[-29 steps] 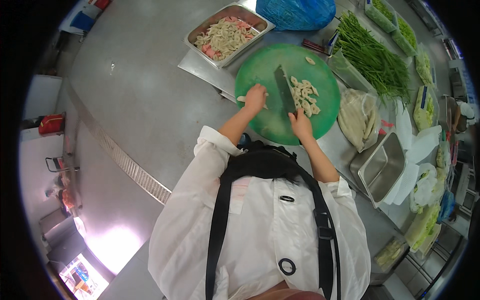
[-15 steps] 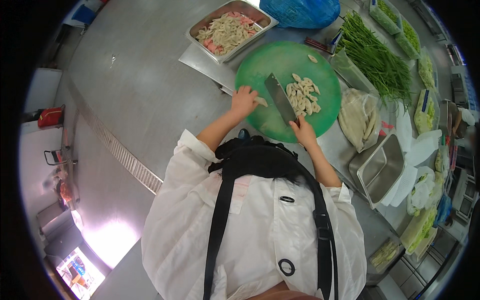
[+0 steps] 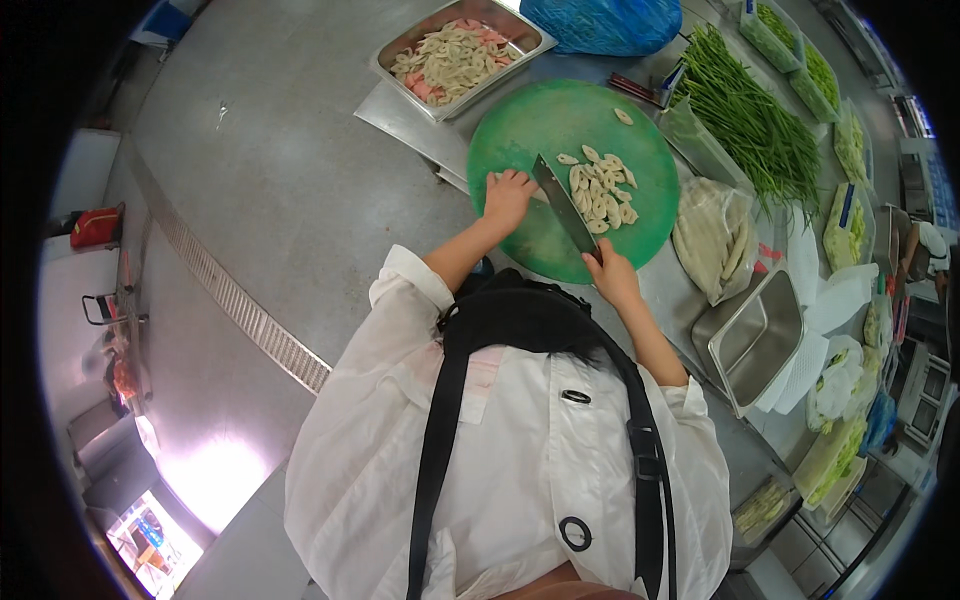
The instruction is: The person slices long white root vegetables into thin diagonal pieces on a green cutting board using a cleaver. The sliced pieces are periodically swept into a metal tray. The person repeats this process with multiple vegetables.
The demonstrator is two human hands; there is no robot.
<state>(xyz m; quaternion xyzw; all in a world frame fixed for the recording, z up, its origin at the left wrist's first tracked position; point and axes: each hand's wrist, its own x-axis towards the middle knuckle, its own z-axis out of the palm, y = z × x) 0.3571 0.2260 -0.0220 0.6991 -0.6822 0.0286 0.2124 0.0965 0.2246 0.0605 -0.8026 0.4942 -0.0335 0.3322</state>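
My right hand point(image 3: 612, 275) grips the handle of a cleaver point(image 3: 566, 205), its broad blade slanting over a round green cutting board point(image 3: 515, 115). Left of the blade, my left hand point(image 3: 508, 200) is closed with bent fingers on a pale, sausage-like piece point(image 3: 541, 196); only its end shows beside the steel. On the blade's right lies a loose heap of pale oval slices point(image 3: 605, 190), some with a hole in the middle. One slice point(image 3: 623, 116) lies apart, near the board's far edge.
A steel tray point(image 3: 455, 108) of slices and pink pieces stands far left of the board, by a blue bag point(image 3: 600, 25). To the right are green stalks point(image 3: 745, 115), a plastic bag of long pale pieces point(image 3: 715, 240) and a steel pan point(image 3: 750, 330).
My left hand has shifted slightly right, up close to the blade. The cleaver has turned more edge-on, and a slice now shows at the heap's upper left.
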